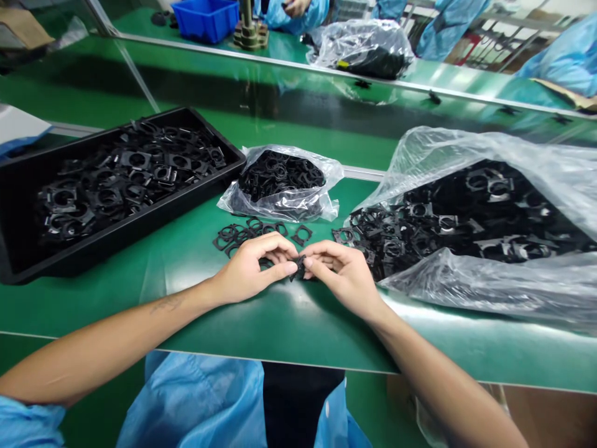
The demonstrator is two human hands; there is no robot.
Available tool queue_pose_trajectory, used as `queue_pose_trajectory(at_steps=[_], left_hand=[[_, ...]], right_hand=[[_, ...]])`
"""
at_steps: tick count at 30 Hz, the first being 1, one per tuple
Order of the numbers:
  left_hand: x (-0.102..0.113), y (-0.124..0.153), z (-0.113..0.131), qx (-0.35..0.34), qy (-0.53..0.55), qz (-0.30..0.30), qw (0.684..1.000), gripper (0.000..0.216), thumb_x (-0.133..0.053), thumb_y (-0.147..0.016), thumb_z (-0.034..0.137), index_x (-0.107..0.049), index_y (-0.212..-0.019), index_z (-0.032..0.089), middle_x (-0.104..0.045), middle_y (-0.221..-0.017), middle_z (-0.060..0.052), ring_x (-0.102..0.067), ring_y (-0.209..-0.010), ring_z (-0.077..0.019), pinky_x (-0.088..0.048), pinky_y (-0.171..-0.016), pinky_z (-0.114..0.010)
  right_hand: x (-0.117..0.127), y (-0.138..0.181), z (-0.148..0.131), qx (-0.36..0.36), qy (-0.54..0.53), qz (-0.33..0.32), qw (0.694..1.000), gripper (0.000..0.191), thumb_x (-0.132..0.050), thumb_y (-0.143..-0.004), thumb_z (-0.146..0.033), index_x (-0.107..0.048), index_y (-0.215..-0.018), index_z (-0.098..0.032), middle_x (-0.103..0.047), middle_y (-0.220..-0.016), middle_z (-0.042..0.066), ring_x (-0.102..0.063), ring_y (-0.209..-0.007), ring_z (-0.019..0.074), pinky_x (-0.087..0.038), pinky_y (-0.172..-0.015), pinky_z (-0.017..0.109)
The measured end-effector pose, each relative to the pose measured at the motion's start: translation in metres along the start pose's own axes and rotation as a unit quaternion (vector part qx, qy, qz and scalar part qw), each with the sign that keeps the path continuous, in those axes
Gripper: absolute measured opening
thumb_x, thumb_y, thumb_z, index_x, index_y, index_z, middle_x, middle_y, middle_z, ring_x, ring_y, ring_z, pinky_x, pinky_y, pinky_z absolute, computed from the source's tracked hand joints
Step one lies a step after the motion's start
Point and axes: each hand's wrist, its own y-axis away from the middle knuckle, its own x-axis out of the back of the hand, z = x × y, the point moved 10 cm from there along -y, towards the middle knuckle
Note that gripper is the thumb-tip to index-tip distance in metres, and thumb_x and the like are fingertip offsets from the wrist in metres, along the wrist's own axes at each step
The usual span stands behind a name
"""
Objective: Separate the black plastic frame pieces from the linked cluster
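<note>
Both my hands meet over the green table, pinching one small black plastic part [298,267] between them. My left hand [254,264] grips it from the left with thumb and fingertips. From the other side, my right hand [342,270] closes its thumb and fingers on the same part. Much of the part is hidden by my fingers, so its exact shape cannot be made out. Just beyond my left hand lies a loose group of flat black ring-shaped frames [242,233]. One single black frame [301,234] rests a little apart, behind my fingertips.
A black tray [140,218] of black parts stands at the left. Behind my hands sits a small clear bag [329,174] of black rings. A large open plastic bag [448,280] spills black parts on the right. Beyond a divider are a blue bin [205,22] and co-workers in blue.
</note>
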Motion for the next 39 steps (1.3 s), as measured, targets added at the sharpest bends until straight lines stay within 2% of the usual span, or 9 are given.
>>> queue_pose_trajectory(at_steps=[3, 7, 13, 28, 39], left_hand=[[-0.001, 0.001, -0.006, 0.03, 0.027, -0.004, 0.999, 0.023, -0.071, -0.088, 0.031, -0.062, -0.104, 0.017, -0.066, -0.091, -0.002, -0.066, -0.076, -0.0121, -0.055, -0.072, -0.023], [-0.011, 0.002, -0.009, 0.051, 0.032, -0.045, 0.997, 0.027, -0.07, -0.089, 0.03, -0.061, -0.111, 0.017, -0.069, -0.092, -0.002, -0.068, -0.078, -0.012, -0.056, -0.075, -0.023], [-0.013, 0.002, -0.008, 0.05, 0.021, -0.063, 0.997, 0.025, -0.069, -0.089, 0.032, -0.062, -0.107, 0.016, -0.07, -0.088, -0.002, -0.067, -0.074, -0.012, -0.056, -0.073, -0.024], [-0.014, 0.002, -0.009, 0.052, 0.011, -0.071, 0.996, 0.024, -0.069, -0.089, 0.033, -0.062, -0.106, 0.016, -0.07, -0.087, -0.002, -0.067, -0.074, -0.0122, -0.055, -0.073, -0.024], [-0.016, 0.002, -0.008, 0.053, -0.07, -0.093, 0.992, 0.022, -0.069, -0.088, 0.033, -0.062, -0.101, 0.018, -0.069, -0.088, -0.001, -0.066, -0.079, -0.0128, -0.054, -0.076, -0.024]], right_hand=[[-0.002, 0.002, 0.001, -0.001, 0.032, -0.006, 0.999, 0.017, -0.07, -0.087, -0.033, -0.071, -0.087, -0.017, -0.069, -0.073, 0.002, -0.065, -0.062, 0.0128, -0.054, -0.062, 0.024], [-0.005, 0.002, 0.0, 0.011, 0.077, -0.021, 0.997, 0.012, -0.065, -0.088, -0.027, -0.072, -0.089, -0.017, -0.071, -0.077, 0.003, -0.065, -0.064, 0.0137, -0.054, -0.062, 0.024], [-0.009, 0.002, -0.003, 0.033, 0.108, -0.039, 0.993, 0.011, -0.063, -0.086, -0.021, -0.073, -0.087, -0.017, -0.073, -0.08, 0.002, -0.064, -0.067, 0.0135, -0.052, -0.063, 0.023], [-0.009, 0.003, -0.002, 0.034, 0.126, -0.045, 0.99, 0.013, -0.062, -0.087, -0.021, -0.074, -0.087, -0.016, -0.073, -0.078, 0.002, -0.064, -0.067, 0.0134, -0.05, -0.062, 0.022], [-0.018, 0.005, -0.006, 0.074, 0.205, -0.077, 0.973, 0.02, -0.057, -0.088, -0.012, -0.076, -0.092, -0.016, -0.076, -0.084, 0.004, -0.068, -0.071, 0.0149, -0.054, -0.07, 0.025]])
